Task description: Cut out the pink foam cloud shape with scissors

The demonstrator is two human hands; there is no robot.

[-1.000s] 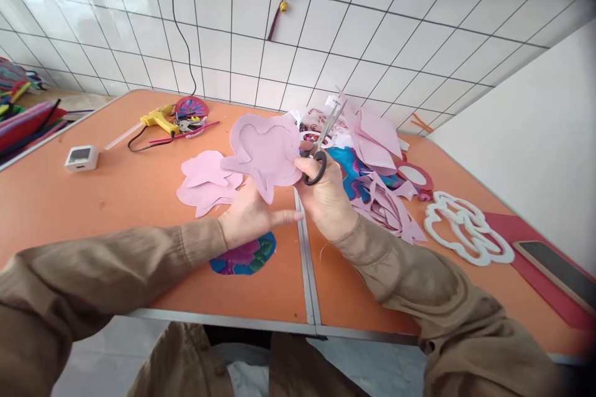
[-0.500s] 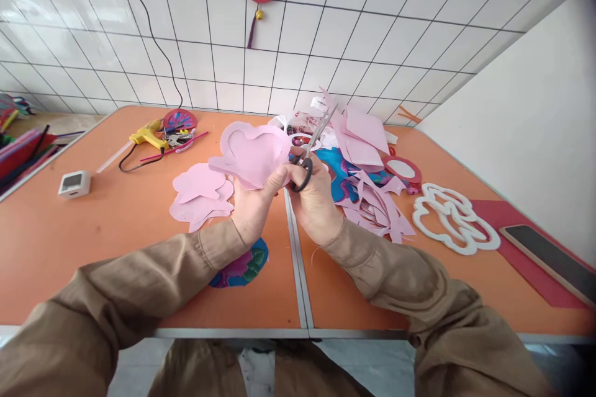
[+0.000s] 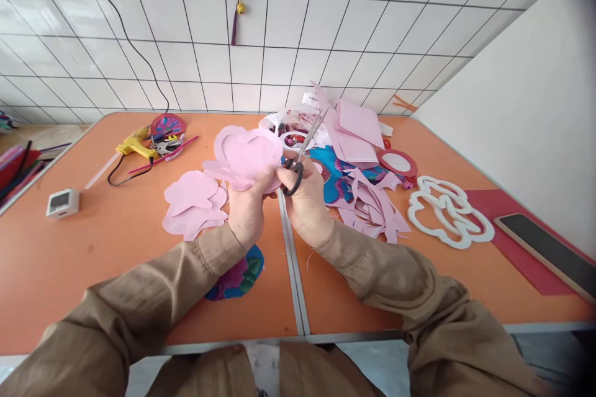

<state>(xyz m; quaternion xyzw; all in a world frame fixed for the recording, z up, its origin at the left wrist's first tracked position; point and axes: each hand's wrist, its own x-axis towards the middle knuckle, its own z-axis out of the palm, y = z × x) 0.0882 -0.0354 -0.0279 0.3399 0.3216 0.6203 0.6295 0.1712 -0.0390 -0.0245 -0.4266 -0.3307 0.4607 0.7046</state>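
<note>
Yellow glue gun (image 3: 135, 146) left; white foam cutouts (image 3: 449, 211) right.

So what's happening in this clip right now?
A person in tan sleeves sits at an orange table doing paper craft. The left hand holds up a pink paper shape, and the right hand holds scissors at its edge, blades pointing away. Cut pink shapes lie to the left, a heap of pink scraps to the right, with white cutouts beyond. A glue gun lies further back.
</note>
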